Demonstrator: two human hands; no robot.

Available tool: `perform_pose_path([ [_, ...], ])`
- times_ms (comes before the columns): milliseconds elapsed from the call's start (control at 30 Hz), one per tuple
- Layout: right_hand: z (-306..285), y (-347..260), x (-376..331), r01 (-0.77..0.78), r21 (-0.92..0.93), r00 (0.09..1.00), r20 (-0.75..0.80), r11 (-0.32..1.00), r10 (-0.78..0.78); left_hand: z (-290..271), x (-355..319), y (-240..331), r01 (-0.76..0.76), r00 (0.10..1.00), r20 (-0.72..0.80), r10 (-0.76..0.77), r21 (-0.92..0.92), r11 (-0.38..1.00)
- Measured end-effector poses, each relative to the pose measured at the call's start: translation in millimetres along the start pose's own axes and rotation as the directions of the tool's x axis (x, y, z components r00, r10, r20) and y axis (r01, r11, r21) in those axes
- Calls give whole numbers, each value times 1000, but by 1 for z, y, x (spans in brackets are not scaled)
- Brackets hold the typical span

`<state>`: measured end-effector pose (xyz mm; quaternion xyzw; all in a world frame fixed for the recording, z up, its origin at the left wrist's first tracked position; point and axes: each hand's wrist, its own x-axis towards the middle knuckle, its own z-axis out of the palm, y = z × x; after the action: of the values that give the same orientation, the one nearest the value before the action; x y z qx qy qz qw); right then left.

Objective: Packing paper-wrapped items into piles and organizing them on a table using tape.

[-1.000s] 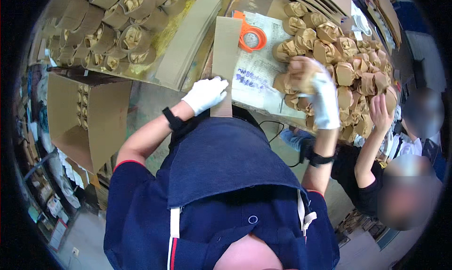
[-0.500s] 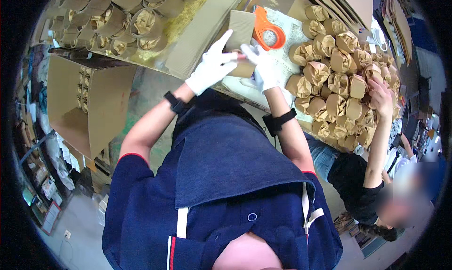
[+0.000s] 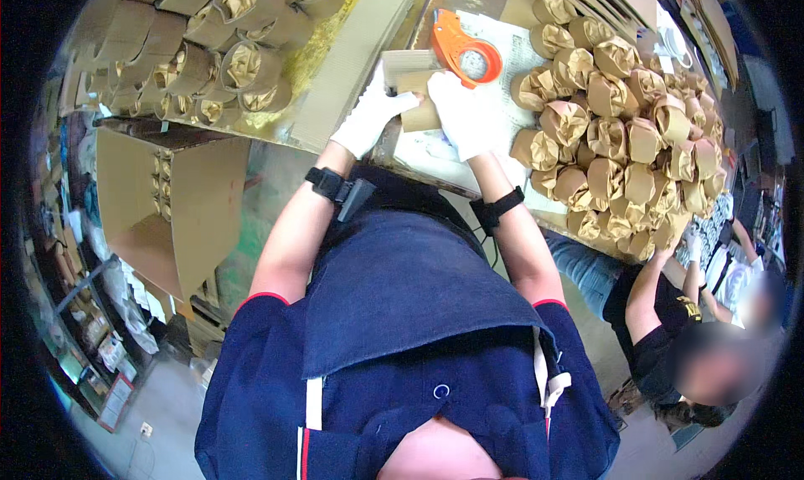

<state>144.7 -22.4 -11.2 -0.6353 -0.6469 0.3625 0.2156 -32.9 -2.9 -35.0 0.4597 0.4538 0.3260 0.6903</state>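
A small piece of brown cardboard (image 3: pixel 416 95) is held between both gloved hands over the far part of the table (image 3: pixel 435 157). The left hand (image 3: pixel 368 120) is closed on the left edge of the cardboard, its fingers pressed together around it, while the right hand (image 3: pixel 461 111) pinches the right edge from just beside it. The cardboard lies directly between the two grips, touching both, so neither hand is nearer than the other; its long axis cannot be told for certain, since the gloves cover much of it, but it appears to run left to right from one hand to the other. An orange tape dispenser (image 3: pixel 466 49) rests on the table just beyond the cardboard, nearer the right hand than the left. To the right a pile of brown paper-wrapped bundles (image 3: pixel 620 136) is heaped, well apart from the hands. At far left, rolls stuffed with paper (image 3: pixel 226 69) are stacked, and an open cardboard box (image 3: pixel 172 199) stands on the near left. A co-worker's gloved hand (image 3: pixel 693 247) is raised to the near right edge of the pile
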Motion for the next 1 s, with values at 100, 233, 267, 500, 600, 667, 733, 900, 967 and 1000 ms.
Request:
perform_pose_path([
  [100,-7,3,8,-152,-17,988,-16,988,152,3,-1,12,-27,1000,1,29,337,941],
  [233,-32,-1,-10,-110,-126,980,-181,986,87,25,-2,21,-61,975,-137,177,598,799],
  [267,-40,-30,-15,-1,-353,982,-178,936,-66,11,-7,4,-71,965,-163,205,590,804],
  [500,3,-9,0,-239,124,969,-32,963,244,27,-15,-1,-275,921,79,382,825,494],
  [600,-12,12,-38,-245,48,969,-31,968,246,53,-22,9,-125,984,42,173,855,504],
  [667,-5,20,-49,-198,118,976,-71,973,207,46,-20,0,-70,995,19,101,848,526],
  [733,-1,17,-54,-237,188,964,-77,953,255,24,-11,-6,-182,981,184,64,751,635],
  [900,-5,31,-60,-248,184,963,-65,951,263,18,-12,13,-115,926,334,-177,695,710],
  [967,-5,36,-61,-213,207,974,-27,955,224,30,-17,1,-187,963,266,-37,763,619],
  [1000,-5,39,-60,-220,201,975,26,955,220,31,-22,-7,-239,971,213,110,823,515],
])
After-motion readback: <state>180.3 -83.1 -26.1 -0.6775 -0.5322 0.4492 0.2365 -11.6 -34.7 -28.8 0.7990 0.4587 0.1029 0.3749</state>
